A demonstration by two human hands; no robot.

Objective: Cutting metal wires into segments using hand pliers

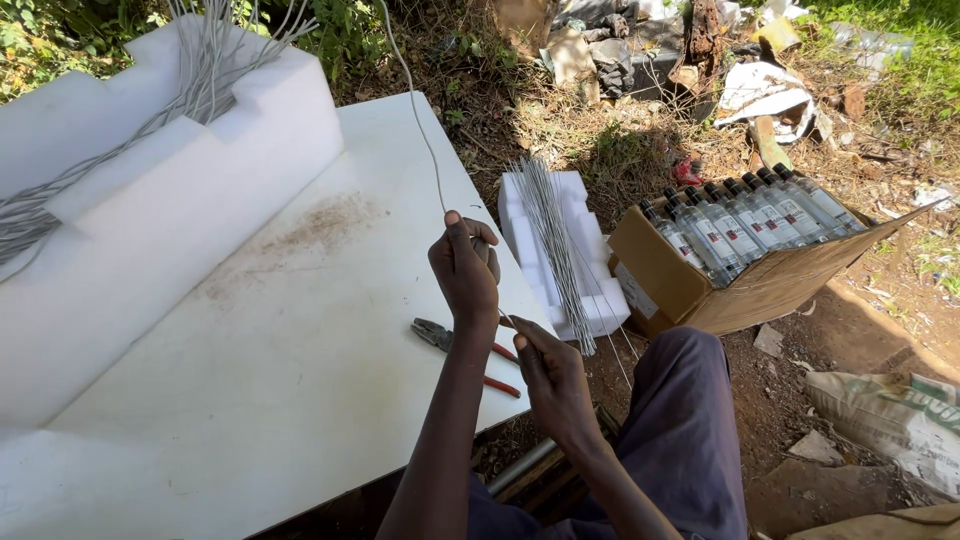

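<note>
Wire [425,140], thin, grey, runs from the coil down over the white board [250,380]. Left hand [465,270] fingers pinched shut on it; right hand [550,375] pinches the lower end. Probably light and springy; best gripped close to the working point. Pliers [440,335] lie beside the hands.

We are gripping thin, dull-grey metal wire [432,160] in both hands. At the table's [280,380] right edge, steel pliers [462,352] with red plastic handles are lying on smooth, matt white board, stained brown. Foam blocks [150,190] are looking soft, matt.
</note>
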